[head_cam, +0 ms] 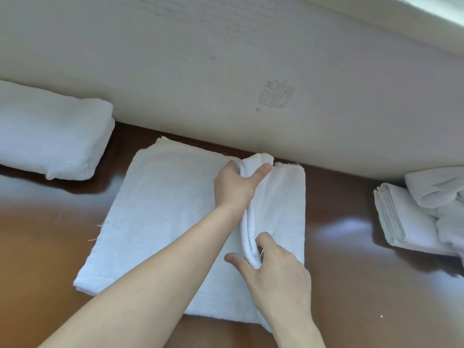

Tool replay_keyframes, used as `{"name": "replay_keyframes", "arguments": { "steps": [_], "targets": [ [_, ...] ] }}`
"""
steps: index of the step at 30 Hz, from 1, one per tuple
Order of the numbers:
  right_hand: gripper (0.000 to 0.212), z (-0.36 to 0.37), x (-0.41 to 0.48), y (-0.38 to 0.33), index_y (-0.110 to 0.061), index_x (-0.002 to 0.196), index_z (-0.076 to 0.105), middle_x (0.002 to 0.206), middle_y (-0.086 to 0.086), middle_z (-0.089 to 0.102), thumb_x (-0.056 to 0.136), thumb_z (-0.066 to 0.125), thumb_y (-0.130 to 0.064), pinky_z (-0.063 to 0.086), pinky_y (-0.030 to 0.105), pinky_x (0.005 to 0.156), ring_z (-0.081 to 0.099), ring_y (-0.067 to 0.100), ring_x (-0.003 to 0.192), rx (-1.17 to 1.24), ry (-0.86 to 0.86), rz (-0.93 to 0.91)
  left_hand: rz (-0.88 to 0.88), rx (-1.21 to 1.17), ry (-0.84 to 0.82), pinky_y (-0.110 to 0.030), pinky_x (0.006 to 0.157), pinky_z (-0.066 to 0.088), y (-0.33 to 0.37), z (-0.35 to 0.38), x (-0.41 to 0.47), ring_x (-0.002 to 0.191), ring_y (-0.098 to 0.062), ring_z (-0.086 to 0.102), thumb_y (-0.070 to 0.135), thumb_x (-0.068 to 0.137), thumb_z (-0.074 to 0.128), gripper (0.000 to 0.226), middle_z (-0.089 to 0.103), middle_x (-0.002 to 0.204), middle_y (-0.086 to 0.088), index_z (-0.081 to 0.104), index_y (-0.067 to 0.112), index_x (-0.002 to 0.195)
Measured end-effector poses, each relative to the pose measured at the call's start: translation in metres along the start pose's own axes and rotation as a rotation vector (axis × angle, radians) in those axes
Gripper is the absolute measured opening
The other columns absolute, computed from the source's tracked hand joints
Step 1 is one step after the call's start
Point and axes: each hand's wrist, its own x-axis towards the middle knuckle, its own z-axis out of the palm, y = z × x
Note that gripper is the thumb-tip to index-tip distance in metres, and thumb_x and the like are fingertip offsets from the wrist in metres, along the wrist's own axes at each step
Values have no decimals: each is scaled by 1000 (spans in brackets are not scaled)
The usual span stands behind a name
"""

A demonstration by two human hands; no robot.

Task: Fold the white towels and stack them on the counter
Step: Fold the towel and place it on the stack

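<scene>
White towel is pinched up along a ridge — left hand far, right hand near — fingers clamped on it.

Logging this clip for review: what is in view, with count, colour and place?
spread towel: one, white, flat on mid-counter, with a raised fold right of its middle
folded bundle: one, white, left end of the counter, near the wall
towel pile: count unclear, white, right edge, part folded and part crumpled
counter: one, glossy brown
wall: one, cream, behind the counter
rough patch: one, pale, on the wall
left hand: pinches the fold's far end
right hand: pinches the fold's near end
</scene>
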Motion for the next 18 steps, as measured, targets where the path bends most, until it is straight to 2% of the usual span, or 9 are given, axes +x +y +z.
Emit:
{"name": "replay_keyframes", "arguments": {
  "steps": [1, 3, 4, 5, 6, 10, 12, 15, 18],
  "targets": [
    [64, 2, -3, 0, -30, 82, 34, 65, -8, 50, 67, 34, -92, 34, 23, 55, 51, 10, 65, 14, 13, 14, 30, 21, -2, -6, 51, 33, -1, 1, 1, 57, 7, 42, 64, 66, 81, 57, 35, 72, 24, 29, 41, 70],
    [72, 3, -6, -1, -28, 78, 36, 59, -7, 44, 58, 32, -97, 37, 25, 57, 49, 11, 60, 67, 59, 48, 50, 48, -3, 0, 65, 35, -7, 3, 5, 84, -2, 57, 56, 69, 84, 40, 55, 93, 23, 54, 41, 91],
    [76, 2, -7, -2, -28, 76, 37, 57, -8, 42, 52, 31, -101, 38, 26, 57, 47, 10, 58, 101, 84, 64, 56, 53, -10, -3, 79, 35, -9, 2, 8, 108, -10, 59, 52, 71, 84, 58, 62, 117, 16, 61, 31, 119],
    [80, 0, -7, -3, -29, 74, 38, 56, -8, 41, 47, 29, -104, 39, 26, 57, 46, 10, 56, 133, 106, 75, 61, 47, -14, -10, 91, 35, -8, -1, 8, 125, -14, 54, 49, 72, 84, 80, 58, 136, 7, 52, 22, 140],
    [84, -2, -6, -4, -29, 74, 40, 55, -9, 41, 43, 27, -106, 39, 26, 57, 46, 8, 56, 162, 124, 81, 65, 41, -1, -15, 96, 35, -8, -3, 9, 132, -14, 50, 47, 73, 85, 91, 53, 145, 3, 43, 18, 149],
    [87, -9, -4, -12, -27, 71, 48, 51, -10, 37, 41, 34, -108, 37, 28, 55, 42, 9, 53, 255, 166, 55, 107, 13, 36, -10, 89, 37, -6, -17, 13, 121, -10, 57, 43, 73, 86, 97, 60, 137, 3, 36, 19, 153],
    [85, -11, -4, -20, -26, 69, 47, 50, -10, 34, 43, 37, -106, 34, 28, 54, 39, 9, 52, 269, 166, 31, 121, 10, 49, 3, 72, 35, -3, -25, 15, 98, -1, 60, 41, 73, 86, 95, 66, 116, 10, 38, 19, 152],
    [86, -14, -5, -35, -26, 69, 50, 50, -10, 35, 44, 35, -107, 36, 29, 56, 40, 9, 54, 272, 167, -1, 146, -7, 69, 4, 63, 35, 2, -41, 17, 77, 11, 55, 39, 73, 87, 90, 61, 87, 18, 43, 16, 148],
    [90, -16, -6, -55, -26, 73, 55, 51, -11, 40, 45, 29, -107, 44, 30, 59, 47, 9, 57, 277, 183, -34, 161, -40, 89, 0, 68, 39, 6, -60, 22, 96, 1, 64, 41, 73, 86, 95, 71, 101, 11, 38, 16, 151]
  ]
}}
